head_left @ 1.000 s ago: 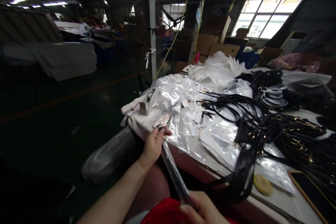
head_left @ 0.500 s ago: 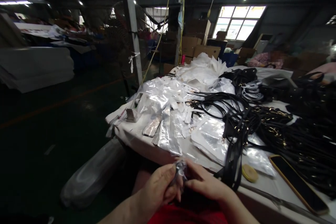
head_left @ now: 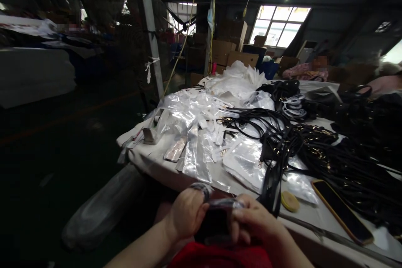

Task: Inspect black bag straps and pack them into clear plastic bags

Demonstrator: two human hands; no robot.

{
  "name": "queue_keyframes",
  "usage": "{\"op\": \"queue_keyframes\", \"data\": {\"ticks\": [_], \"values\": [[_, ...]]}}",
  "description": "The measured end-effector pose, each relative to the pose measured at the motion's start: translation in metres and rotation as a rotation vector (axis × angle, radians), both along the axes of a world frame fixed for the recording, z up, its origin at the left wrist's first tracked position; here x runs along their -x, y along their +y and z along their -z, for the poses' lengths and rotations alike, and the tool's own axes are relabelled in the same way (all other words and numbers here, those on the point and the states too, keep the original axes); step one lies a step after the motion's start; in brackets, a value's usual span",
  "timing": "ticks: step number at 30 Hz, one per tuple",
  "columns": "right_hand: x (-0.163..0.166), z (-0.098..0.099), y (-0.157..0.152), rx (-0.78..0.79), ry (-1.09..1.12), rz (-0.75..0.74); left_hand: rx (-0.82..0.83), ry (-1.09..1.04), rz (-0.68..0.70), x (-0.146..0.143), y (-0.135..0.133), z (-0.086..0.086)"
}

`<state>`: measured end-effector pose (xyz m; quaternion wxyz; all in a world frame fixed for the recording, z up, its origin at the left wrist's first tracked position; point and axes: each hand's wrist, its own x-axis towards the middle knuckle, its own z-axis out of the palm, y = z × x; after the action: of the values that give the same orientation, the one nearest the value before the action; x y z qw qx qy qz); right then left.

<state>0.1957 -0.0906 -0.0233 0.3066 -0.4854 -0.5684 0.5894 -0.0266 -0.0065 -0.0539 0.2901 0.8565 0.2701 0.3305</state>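
Farther apart than just before: left hand, right hand, fingers of both closed on plastic strip

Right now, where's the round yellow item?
The round yellow item lies right of centre in the head view, on the table near its front edge, between black straps and phone.

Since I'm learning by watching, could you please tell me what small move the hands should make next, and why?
The right hand should probably guide its end of the shiny strip toward the left hand: the strip spans the gap between the two hands, and its other end appears curled at the left hand, though blur hides the detail.
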Motion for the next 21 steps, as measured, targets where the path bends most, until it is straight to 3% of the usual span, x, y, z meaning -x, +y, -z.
{"op": "queue_keyframes", "data": {"ticks": [3,5,8,9,11,13,16,19,21], "values": [[-0.017,-0.006,0.009,-0.05,-0.046,0.153,0.121,0.129,0.185,-0.006,-0.008,-0.006],[-0.015,-0.002,0.012,-0.163,-0.128,0.167,0.458,0.075,0.216,-0.013,-0.014,-0.011],[0.007,0.014,0.009,-0.248,-0.206,0.078,1.116,-0.142,0.309,-0.021,-0.021,-0.022],[0.018,0.021,0.007,-0.22,-0.197,0.051,1.268,-0.226,0.337,-0.022,-0.021,-0.027],[0.041,0.035,0.003,-0.152,-0.171,0.022,1.405,-0.377,0.354,-0.023,-0.02,-0.039],[0.06,0.044,-0.003,-0.107,-0.145,-0.046,1.322,-0.517,0.286,-0.023,-0.013,-0.049],[0.069,0.038,-0.016,-0.04,-0.073,-0.179,0.801,-0.588,0.031,-0.019,0.003,-0.05],[0.048,0.02,-0.028,0.081,0.078,-0.169,0.149,-0.27,-0.17,-0.013,0.013,-0.033],[0.023,0.011,-0.027,0.121,0.136,-0.017,-0.094,0.019,-0.084,-0.01,0.011,-0.021]]}}
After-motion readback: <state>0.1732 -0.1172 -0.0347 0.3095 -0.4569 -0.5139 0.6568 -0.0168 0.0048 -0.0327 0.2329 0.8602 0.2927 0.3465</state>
